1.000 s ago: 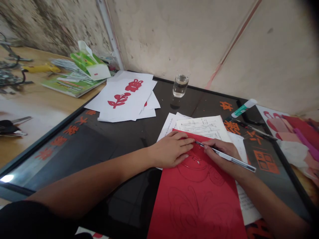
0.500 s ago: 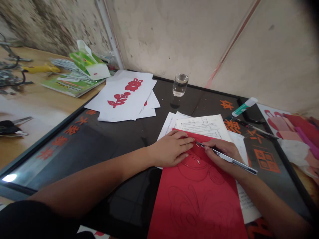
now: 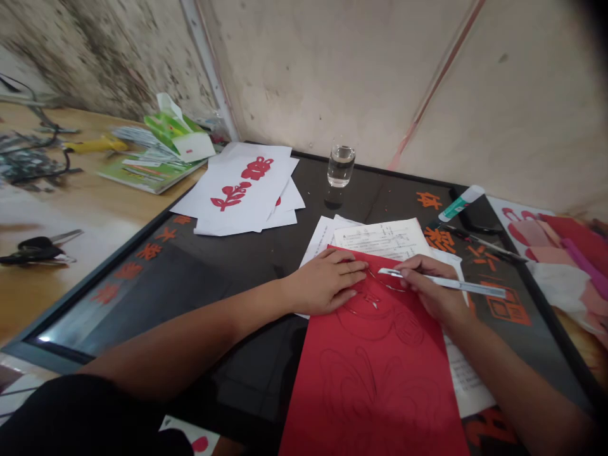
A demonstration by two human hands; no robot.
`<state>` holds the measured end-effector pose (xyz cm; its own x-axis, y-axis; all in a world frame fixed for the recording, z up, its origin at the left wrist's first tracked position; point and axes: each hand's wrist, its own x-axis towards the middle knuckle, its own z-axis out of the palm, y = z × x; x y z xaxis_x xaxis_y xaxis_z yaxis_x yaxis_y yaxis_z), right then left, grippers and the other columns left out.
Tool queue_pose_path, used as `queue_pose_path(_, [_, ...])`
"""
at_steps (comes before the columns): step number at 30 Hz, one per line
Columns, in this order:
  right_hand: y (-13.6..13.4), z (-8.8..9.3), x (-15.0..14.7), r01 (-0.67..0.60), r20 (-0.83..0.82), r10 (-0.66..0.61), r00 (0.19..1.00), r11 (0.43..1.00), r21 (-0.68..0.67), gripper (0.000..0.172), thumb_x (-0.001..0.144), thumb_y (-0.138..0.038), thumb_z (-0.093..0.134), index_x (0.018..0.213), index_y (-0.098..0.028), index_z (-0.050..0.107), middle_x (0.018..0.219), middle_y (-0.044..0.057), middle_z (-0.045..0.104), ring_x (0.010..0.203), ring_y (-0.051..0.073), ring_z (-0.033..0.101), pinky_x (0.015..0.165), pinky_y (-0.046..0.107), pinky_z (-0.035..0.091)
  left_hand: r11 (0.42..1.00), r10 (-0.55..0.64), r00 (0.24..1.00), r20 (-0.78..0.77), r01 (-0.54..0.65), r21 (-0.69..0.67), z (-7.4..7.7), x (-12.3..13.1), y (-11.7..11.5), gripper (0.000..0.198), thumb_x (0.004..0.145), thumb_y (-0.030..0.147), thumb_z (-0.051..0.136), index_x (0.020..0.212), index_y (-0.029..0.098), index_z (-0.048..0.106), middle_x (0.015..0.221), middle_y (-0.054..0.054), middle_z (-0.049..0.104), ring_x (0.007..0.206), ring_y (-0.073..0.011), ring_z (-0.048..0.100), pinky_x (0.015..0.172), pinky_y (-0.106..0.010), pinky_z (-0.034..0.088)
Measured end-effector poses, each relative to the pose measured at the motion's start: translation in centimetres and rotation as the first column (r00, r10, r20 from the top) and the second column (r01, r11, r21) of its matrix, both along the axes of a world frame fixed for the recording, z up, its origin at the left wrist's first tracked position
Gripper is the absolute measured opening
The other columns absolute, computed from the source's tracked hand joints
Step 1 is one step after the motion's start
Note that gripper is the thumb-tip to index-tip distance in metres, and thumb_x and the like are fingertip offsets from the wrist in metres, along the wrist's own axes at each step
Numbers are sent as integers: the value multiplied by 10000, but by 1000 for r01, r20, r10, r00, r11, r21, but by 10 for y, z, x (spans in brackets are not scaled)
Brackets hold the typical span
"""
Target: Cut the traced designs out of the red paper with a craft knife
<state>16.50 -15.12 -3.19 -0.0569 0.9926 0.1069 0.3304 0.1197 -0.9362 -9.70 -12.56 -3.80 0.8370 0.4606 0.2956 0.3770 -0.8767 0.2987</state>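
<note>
Head view: the left hand (image 3: 323,282) lies spread flat on a thin sheet of red paper (image 3: 375,373), which looks light, soft and easily torn, so best held flat. The right hand (image 3: 430,285) pinches a slim metal craft knife (image 3: 446,283) near the sheet's top edge. The sheet overlaps printed papers (image 3: 380,235) on the dark table (image 3: 156,304), with a water glass (image 3: 341,166) beyond.
</note>
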Motion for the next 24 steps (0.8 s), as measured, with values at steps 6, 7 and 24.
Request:
queue_pose_path(6, [10,-1,-6,75,-274,-93,957,994,-77,91,717,-261,718,729,-171,707,556,-5,606,498,93,459,472,229,311,994,56,998,13,-55,-90,19,16,4,292,939,228,528,1205,165,630,1203,-73,667,1110,-209,585,996,-379,447])
queue_pose_path(7, [11,-1,-7,82,-295,-105,950,993,-89,95,711,-259,719,724,-167,705,558,-3,608,497,91,459,469,225,306,994,68,998,-15,-69,-80,22,21,5,287,929,199,529,1193,157,635,1162,-78,672,1070,-206,597,970,-371,460])
queue_pose_path(24, [10,0,-7,-79,-178,71,981,996,-40,114,751,-263,642,681,-176,663,552,-19,591,510,107,489,492,239,353,983,183,971,-156,-185,0,23,50,5,157,934,144,457,948,151,613,976,-65,617,906,-196,574,839,-358,485])
